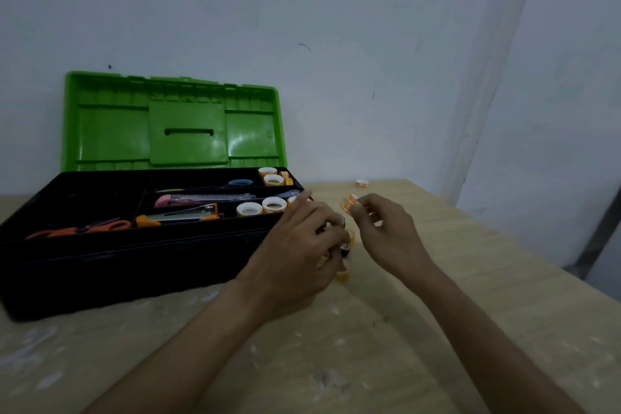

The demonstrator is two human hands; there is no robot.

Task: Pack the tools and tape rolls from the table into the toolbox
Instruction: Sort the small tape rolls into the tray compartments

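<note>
Right hand [379, 228] pinches small orange-and-white tape roll [349, 203] at fingertips, above pale wooden table [437, 346]. Left hand [302, 239] curls round cluster of small yellowish tape rolls [346, 245], just beside box's right end. Black plastic toolbox with raised green lid [134, 262] lies at 9 o'clock from right hand. Its front-right compartment [262, 207], already holding white-cored rolls, sits at 10 o'clock; left hand nearer, partly between. Lone roll [362, 183] at 12 o'clock, near far table edge. Orange-handled scissors [84, 228], pink utility knife [201, 200] inside box.
</note>
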